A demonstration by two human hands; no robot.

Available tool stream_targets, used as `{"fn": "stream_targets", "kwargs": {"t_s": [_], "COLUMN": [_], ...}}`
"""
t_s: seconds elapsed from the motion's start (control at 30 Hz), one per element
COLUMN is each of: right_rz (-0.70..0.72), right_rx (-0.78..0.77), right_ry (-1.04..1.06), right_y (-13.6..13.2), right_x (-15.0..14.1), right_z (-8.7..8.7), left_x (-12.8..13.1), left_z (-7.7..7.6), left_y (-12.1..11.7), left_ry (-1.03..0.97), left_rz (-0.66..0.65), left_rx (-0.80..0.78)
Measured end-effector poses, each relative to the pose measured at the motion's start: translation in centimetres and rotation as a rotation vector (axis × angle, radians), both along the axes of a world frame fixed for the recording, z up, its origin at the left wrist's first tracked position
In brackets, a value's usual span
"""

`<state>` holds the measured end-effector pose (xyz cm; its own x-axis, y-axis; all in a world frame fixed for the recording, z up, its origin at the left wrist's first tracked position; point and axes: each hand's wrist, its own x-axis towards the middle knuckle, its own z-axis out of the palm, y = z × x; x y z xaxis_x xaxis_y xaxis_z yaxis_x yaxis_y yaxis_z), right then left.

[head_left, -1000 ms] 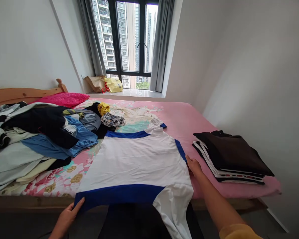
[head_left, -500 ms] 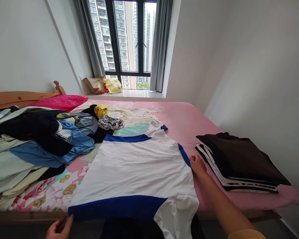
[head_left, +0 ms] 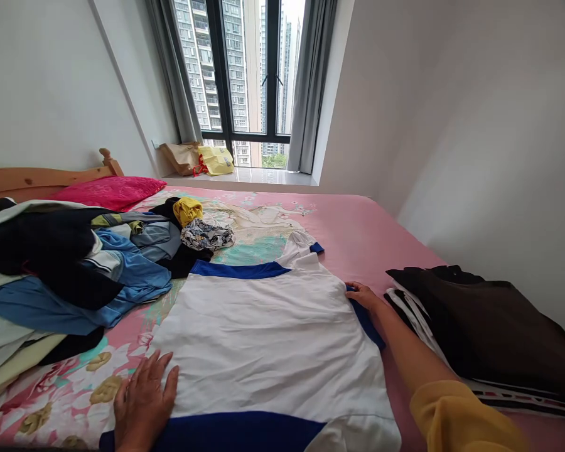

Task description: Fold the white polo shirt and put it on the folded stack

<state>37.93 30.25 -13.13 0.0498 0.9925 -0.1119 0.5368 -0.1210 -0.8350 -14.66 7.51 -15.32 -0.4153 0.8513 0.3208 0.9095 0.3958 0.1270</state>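
Sliding up from the hem, the left hand (head_left: 144, 402) is pressing its spread fingers onto the white blue-trimmed T-shirt (head_left: 268, 345), which is lying lengthwise, near to far, on the pink bedsheet (head_left: 358, 251); the farther right hand (head_left: 365, 296) is pinching the blue side trim (head_left: 367, 323).

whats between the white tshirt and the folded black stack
In the head view, the right forearm and pink bedsheet lie between the white T-shirt and the folded black stack.
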Motion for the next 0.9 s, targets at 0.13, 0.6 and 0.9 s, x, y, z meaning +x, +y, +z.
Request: {"fn": "stream_targets", "kwargs": {"t_s": [0.13,0.6,0.9], "right_rz": [0.098,-0.228,0.38], "right_rx": [-0.116,0.092,0.466], "right_ry": [0.074,-0.523,-0.505], "right_y": [0.9,0.1,-9.9], "right_x": [0.5,-1.7,-13.8], "right_z": [0.9,1.6,2.0], "left_x": [-0.1,0.1,3.0], "left_z": [-0.4,-0.3,2.4], "left_y": [-0.4,-0.3,0.8], "left_ry": [0.06,0.068,-0.046], "left_rz": [-0.018,-0.006,-0.048], "left_rx": [-0.015,-0.044,-0.137]}}
